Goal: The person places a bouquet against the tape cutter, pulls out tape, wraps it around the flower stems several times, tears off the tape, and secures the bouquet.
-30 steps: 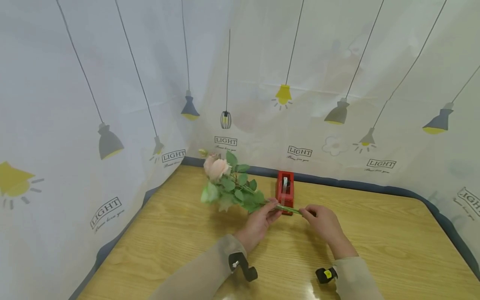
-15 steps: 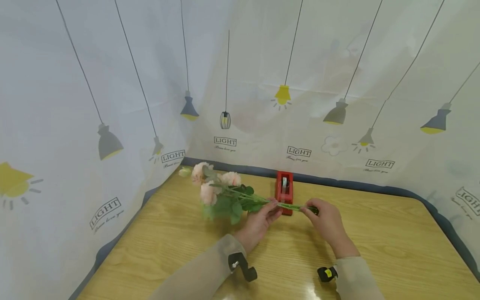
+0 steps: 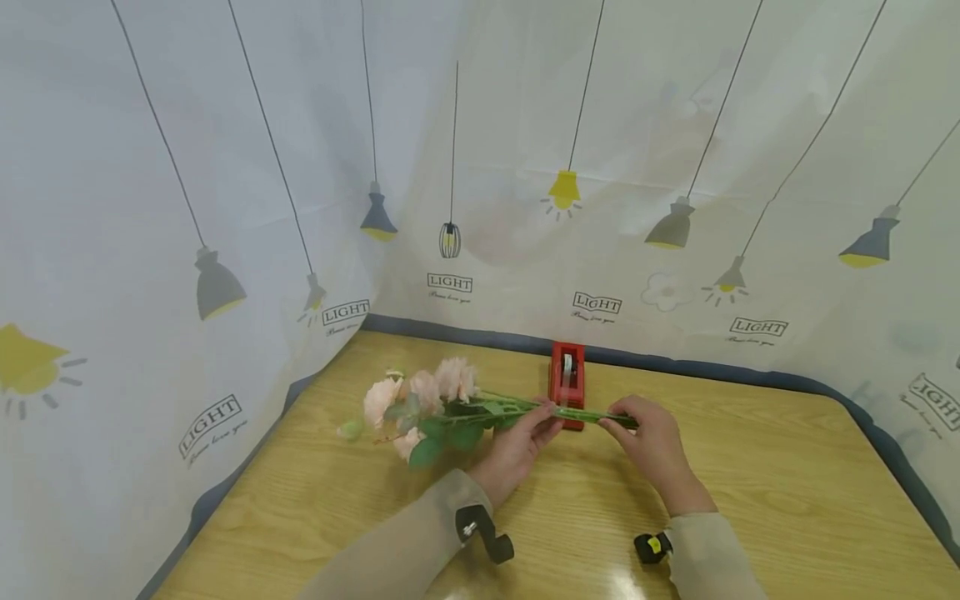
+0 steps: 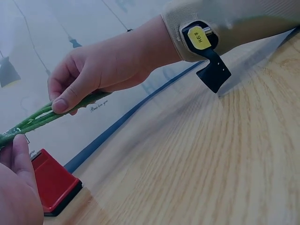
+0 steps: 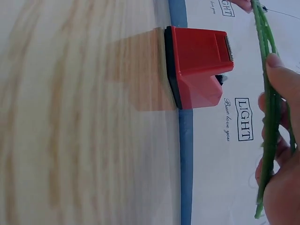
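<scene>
A bunch of pale pink flowers [image 3: 425, 392] with green leaves lies sideways above the table, blooms to the left. My left hand [image 3: 517, 446] pinches its green stems [image 3: 581, 414] just below the leaves. Farther right, my right hand [image 3: 654, 450] grips the stem ends between thumb and fingers; the right wrist view shows the stems [image 5: 271, 122] running along the palm. A shiny clear band, apparently tape [image 4: 10, 135], wraps the stems by the left fingertips. Just behind the stems stands a red tape dispenser [image 3: 567, 375], with a clear strip faintly visible toward the stems.
The wood-grain table [image 3: 750, 492] extends to both sides and in front of the hands. A pale curtain [image 3: 510, 275] printed with hanging lamps encloses its back and sides, edged by a dark blue border [image 3: 675, 367]. Black mounts [image 3: 483, 533] sit on both wrists.
The bunch has rolled about its stems, and the blooms have swung lower and toward the left. The right fingers have shifted slightly on the stem ends; the left hand stays nearly in place.
</scene>
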A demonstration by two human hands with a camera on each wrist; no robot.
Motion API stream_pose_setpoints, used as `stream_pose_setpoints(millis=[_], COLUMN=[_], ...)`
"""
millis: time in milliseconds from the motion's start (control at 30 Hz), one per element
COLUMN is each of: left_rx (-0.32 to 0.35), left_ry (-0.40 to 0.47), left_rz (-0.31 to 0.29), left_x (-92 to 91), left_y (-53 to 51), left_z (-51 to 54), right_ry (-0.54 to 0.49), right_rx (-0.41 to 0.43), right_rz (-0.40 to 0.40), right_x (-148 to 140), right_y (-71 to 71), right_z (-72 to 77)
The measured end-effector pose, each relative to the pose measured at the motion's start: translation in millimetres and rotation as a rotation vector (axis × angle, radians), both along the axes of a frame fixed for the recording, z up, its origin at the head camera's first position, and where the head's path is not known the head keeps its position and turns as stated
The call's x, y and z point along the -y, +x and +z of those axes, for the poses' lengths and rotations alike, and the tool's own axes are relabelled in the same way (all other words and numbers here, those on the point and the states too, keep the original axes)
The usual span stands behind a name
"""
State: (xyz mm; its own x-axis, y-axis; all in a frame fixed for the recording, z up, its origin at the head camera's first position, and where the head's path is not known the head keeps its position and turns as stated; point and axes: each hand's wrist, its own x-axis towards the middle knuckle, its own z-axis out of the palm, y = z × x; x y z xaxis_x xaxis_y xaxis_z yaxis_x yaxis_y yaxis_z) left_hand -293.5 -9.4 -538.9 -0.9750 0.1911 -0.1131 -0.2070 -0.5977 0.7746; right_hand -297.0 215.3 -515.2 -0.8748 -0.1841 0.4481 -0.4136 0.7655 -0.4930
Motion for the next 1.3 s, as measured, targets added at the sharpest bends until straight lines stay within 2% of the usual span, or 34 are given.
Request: stream_pose_setpoints(millis=[167, 333, 600, 700, 967, 1300], left_rx=[0.028, 0.045, 0.078, 0.07, 0.028, 0.011], left_ry=[-0.015, -0.057, -0.055, -0.048, -0.029, 0.001], left_rz=[0.009, -0.011, -0.003, 0.001, -0.018, -0.045], left_x=[-1.3, -2.0, -4.0, -4.3, -3.1, -1.9], left_y=[-2.8, -6.0, -9.0, -8.2, -6.1, -8.6], left_z=[-1.9, -6.2, -9.2, -7.4, -7.1, -7.5], right_ry=[0.021, 0.05, 0.061, 0.086, 0.162, 0.081], right_rx=[0.088, 0.197, 0.28, 0.293, 0.324, 0.427], right_rz=[0.008, 0.027, -0.008, -0.016, 0.033, 0.024], right_x=[-1.0, -2.6, 2.3, 5.4, 9.9, 10.8], right_y=[-1.4, -2.8, 2.0, 2.4, 0.8, 3.9], right_z=[1.9, 1.1, 9.8, 12.2, 7.1, 11.7])
